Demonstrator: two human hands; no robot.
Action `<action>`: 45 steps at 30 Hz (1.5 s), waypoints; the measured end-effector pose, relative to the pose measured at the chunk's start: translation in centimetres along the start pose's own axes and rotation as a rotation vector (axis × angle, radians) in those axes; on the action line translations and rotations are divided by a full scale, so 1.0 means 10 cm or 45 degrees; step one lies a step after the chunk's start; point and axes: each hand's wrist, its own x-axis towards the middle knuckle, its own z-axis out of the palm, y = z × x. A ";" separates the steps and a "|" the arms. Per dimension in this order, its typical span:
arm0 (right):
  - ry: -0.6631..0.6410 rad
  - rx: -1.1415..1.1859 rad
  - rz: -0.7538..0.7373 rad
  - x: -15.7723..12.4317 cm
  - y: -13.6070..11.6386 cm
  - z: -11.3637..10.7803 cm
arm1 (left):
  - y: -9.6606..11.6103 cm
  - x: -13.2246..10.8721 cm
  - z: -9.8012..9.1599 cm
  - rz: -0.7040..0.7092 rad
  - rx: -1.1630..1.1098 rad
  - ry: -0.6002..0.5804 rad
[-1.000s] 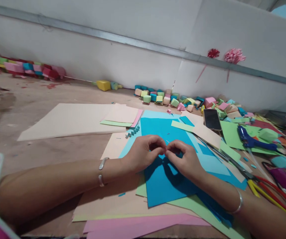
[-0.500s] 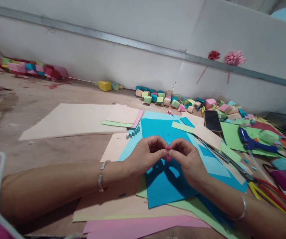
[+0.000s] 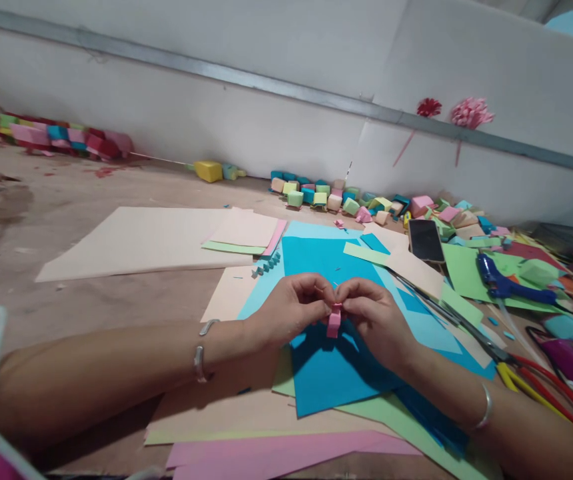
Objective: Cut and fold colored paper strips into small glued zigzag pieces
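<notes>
A small folded strip of pink paper [image 3: 334, 323] hangs between my two hands, over a blue paper sheet [image 3: 336, 380]. My left hand [image 3: 294, 307] pinches its upper end from one side. From the other side my right hand [image 3: 377, 319] pinches it too, the fingertips of both hands almost touching. The strip's top is partly hidden by the fingers. Left of the hands, on light-blue paper, lies a small zigzag-folded teal strip [image 3: 266, 265].
Scissors [image 3: 491, 343] with red and yellow handles lie at right, near a blue glue gun [image 3: 509, 283] and a phone [image 3: 425, 241]. Small paper boxes [image 3: 319, 199] line the wall. Pink paper [image 3: 276, 457] lies at the front, cream paper [image 3: 156, 240] at the left.
The pink strip now shows more of its length, hanging lower below the fingertips. My fingers have shifted slightly on its upper end; the hands stay in nearly the same place.
</notes>
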 end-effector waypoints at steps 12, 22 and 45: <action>-0.049 -0.146 0.064 0.00 -0.05 -0.05 | 0.01 -0.06 -0.01 0.200 0.313 -0.074; -0.055 -0.083 0.005 -0.08 0.01 0.00 | -0.06 -0.03 -0.04 0.070 0.135 -0.167; 0.030 -0.362 -0.092 0.11 -0.09 -0.22 | -0.01 0.08 -0.21 0.141 0.620 0.071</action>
